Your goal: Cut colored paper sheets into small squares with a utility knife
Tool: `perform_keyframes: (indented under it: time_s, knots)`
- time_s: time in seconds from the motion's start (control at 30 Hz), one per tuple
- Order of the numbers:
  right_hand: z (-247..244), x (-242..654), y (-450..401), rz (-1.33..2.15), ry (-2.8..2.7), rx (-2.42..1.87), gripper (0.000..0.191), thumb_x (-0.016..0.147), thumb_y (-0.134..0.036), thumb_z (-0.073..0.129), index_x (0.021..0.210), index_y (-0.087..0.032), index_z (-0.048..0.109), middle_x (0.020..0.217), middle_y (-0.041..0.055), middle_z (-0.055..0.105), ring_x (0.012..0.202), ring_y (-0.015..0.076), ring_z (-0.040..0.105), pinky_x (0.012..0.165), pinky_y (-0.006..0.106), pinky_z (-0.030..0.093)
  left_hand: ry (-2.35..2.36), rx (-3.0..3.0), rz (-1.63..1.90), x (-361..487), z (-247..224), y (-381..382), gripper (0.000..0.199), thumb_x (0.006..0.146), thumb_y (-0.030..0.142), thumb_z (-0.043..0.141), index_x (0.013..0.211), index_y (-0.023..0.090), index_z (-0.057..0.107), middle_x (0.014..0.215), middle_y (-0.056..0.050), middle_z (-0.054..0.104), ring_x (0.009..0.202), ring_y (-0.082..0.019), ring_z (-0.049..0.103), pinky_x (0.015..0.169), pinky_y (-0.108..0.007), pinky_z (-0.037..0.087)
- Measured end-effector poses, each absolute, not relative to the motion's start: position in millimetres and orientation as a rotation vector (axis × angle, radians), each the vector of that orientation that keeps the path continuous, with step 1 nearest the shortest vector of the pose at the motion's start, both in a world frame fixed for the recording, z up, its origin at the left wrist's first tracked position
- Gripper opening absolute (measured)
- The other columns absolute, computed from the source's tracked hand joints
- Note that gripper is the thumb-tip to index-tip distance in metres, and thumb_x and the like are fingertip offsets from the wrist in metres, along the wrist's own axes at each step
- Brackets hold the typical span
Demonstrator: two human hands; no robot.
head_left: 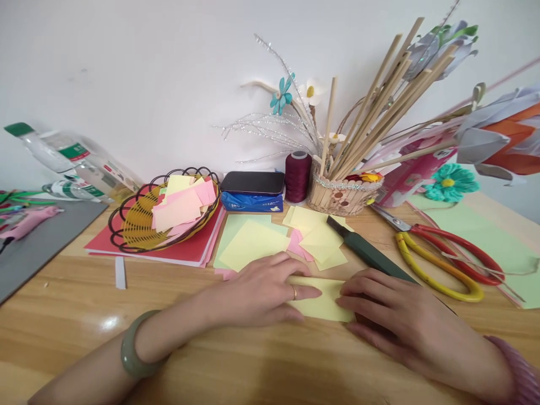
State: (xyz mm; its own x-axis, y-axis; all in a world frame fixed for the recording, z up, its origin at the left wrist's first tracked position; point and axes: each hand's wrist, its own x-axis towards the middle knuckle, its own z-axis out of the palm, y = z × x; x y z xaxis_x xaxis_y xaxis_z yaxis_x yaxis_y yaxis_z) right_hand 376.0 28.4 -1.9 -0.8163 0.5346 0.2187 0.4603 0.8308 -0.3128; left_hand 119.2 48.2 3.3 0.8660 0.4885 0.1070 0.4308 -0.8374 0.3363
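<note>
A small sheet of yellow paper point(318, 306) lies on the wooden table between my two hands. My left hand point(270, 287) rests on its left part, fingers spread and stretched out, the ringed finger pointing across the sheet. At the right end, the bent fingers of my right hand point(383, 309) grip the paper, with the thumb at its lower corner. Just behind the hands are a larger yellow sheet point(253, 244) over green paper, and several loose yellow slips point(324, 239) with pink pieces. A dark green-handled tool point(367, 250) lies behind my right hand.
Scissors point(447, 259) with red and yellow handles lie right. A woven basket point(130, 225) of paper slips sits on red paper at left. Along the back stand a phone point(253, 182) on a blue packet, a maroon thread spool point(298, 177) and a stick-filled holder point(337, 197).
</note>
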Motion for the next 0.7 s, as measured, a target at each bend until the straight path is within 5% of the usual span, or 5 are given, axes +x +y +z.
perform_keyframes:
  time_s: [0.33, 0.5, 0.7]
  knots:
    - [-1, 379, 27, 0.337, -2.648, -0.79, 0.025, 0.084, -0.014, 0.051, 0.106, -0.019, 0.059, 0.099, 0.0072, 0.064, 0.091, 0.0156, 0.06, 0.073, 0.028, 0.051, 0.738, 2.79, 0.188, 119, 4, 43, 0.037, 0.086, 0.037, 0.06, 0.119, 0.02, 0.058, 0.123, -0.012, 0.05, 0.113, -0.025, 0.047, 0.095, -0.038, 0.043]
    - [3, 381, 26, 0.205, -2.617, -0.896, 0.036, 0.08, -0.019, 0.056, 0.116, -0.019, 0.054, 0.11, 0.0105, 0.061, 0.102, 0.0207, 0.057, 0.079, 0.035, 0.052, 0.768, 2.822, 0.168, 121, 6, 41, 0.034, 0.086, 0.034, 0.061, 0.117, 0.021, 0.058, 0.119, -0.01, 0.052, 0.109, -0.025, 0.049, 0.09, -0.037, 0.046]
    - [8, 395, 15, 0.283, -2.707, -0.897, 0.021, 0.087, -0.019, 0.046, 0.101, -0.022, 0.061, 0.09, 0.0059, 0.064, 0.076, 0.0162, 0.06, 0.062, 0.028, 0.05, 0.804, 2.836, 0.142, 123, 5, 40, 0.036, 0.084, 0.034, 0.063, 0.117, 0.022, 0.057, 0.122, -0.009, 0.052, 0.108, -0.024, 0.05, 0.089, -0.037, 0.047]
